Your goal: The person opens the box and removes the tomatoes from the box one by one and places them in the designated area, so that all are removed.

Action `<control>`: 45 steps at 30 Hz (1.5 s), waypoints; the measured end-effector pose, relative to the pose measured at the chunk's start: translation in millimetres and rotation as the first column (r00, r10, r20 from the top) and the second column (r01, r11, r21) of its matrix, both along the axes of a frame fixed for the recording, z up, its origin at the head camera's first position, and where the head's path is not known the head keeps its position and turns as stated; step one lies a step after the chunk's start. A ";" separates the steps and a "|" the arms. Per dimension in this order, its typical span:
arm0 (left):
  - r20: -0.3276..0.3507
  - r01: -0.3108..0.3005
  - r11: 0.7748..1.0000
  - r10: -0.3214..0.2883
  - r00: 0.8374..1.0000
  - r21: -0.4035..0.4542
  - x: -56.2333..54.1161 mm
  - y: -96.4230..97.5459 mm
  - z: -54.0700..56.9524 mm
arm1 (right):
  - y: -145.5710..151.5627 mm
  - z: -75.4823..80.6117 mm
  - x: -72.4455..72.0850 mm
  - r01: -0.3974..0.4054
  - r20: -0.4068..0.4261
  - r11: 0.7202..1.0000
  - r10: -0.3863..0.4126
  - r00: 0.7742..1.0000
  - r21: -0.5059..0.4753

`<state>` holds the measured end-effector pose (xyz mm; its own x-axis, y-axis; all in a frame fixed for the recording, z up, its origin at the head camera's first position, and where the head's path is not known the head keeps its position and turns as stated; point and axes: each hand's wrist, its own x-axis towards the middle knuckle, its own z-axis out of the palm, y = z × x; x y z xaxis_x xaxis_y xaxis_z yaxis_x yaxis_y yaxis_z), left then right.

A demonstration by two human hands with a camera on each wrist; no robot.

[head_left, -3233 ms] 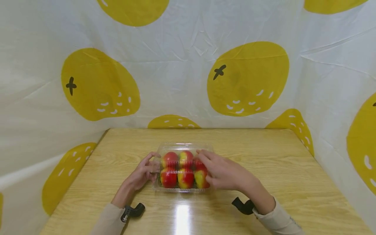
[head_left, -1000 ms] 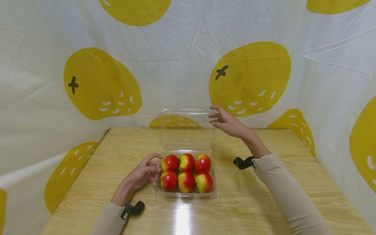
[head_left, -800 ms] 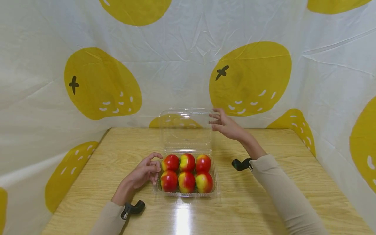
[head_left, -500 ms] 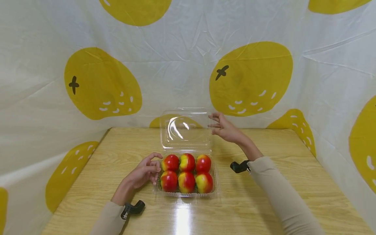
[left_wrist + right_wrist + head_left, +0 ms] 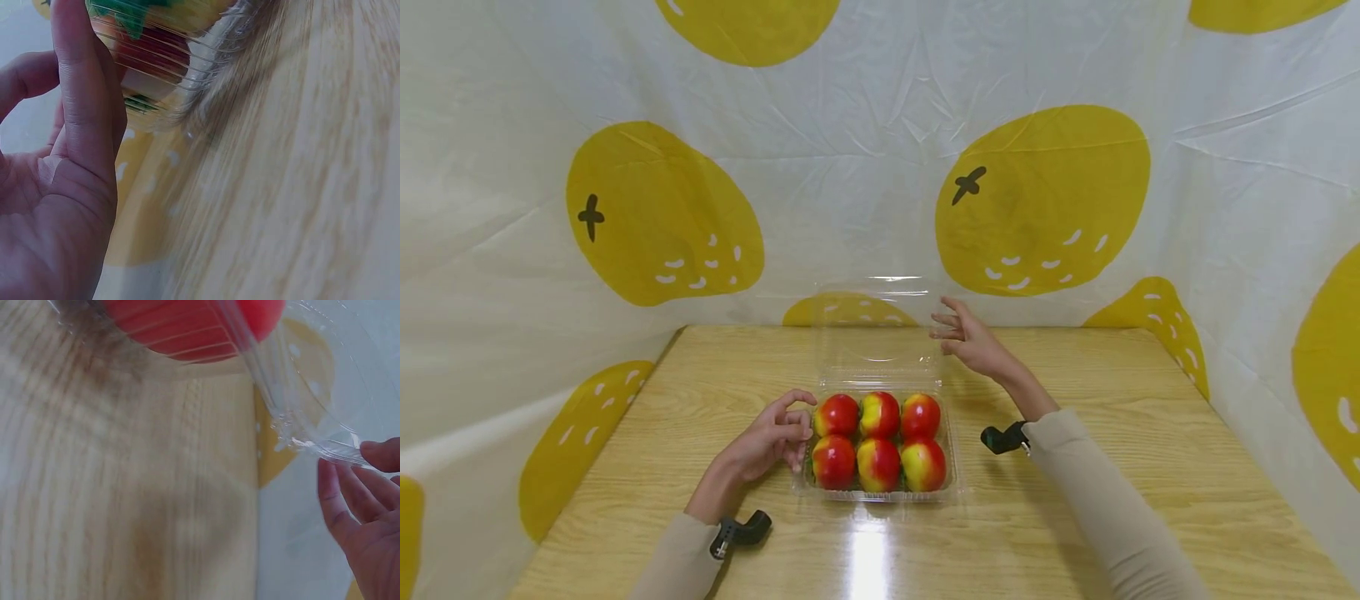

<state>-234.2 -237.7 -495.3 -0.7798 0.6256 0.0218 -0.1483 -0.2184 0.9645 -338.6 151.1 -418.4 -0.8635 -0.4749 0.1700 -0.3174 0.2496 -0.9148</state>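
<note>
A clear plastic clamshell container (image 5: 883, 497) stands on the table with its lid (image 5: 880, 292) raised at the back. Several red-and-yellow apples (image 5: 878, 465) sit inside it in two rows. My left hand (image 5: 767, 437) rests at the container's left side, fingers loosely bent. In the left wrist view those fingers (image 5: 84, 94) lie along the ribbed wall. Beside the lid's right edge is my right hand (image 5: 973, 343), its fingers spread. The right wrist view has its thumb and fingertips (image 5: 328, 478) at the lid's rim, without a firm grip showing.
The wooden table (image 5: 1112, 467) runs back to a white curtain (image 5: 850, 208) printed with yellow fruit, which also hangs at both sides. Black wrist mounts (image 5: 745, 529) project from both wrists over the table.
The lid, down over the apples at first, has swung up and back. My right hand rose with it, then slid down along its right edge. The left hand has stayed in place.
</note>
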 end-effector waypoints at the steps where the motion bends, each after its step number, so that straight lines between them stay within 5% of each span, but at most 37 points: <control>1: 0.000 0.001 1.000 -0.001 1.000 0.001 -0.1 -0.1 0.0 | -0.6 -1.7 0.2 0.002 0.006 1.000 -0.002 1.000 -0.008; 22: -0.014 -0.004 1.000 0.004 1.000 -0.008 1.9 -2.7 0.4 | -10.4 -28.5 1.0 0.071 0.103 0.997 -0.069 0.992 -0.012; 45: -0.007 0.013 1.000 -0.013 1.000 0.005 1.1 -3.9 -0.8 | -11.2 -47.7 -1.1 0.048 0.140 0.999 -0.047 0.989 -0.007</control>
<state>-233.1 -241.6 -496.1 -0.7713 0.6358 0.0300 -0.1446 -0.2209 0.9645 -339.7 139.9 -466.1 -0.9007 -0.4314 0.0504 -0.1738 0.2518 -0.9520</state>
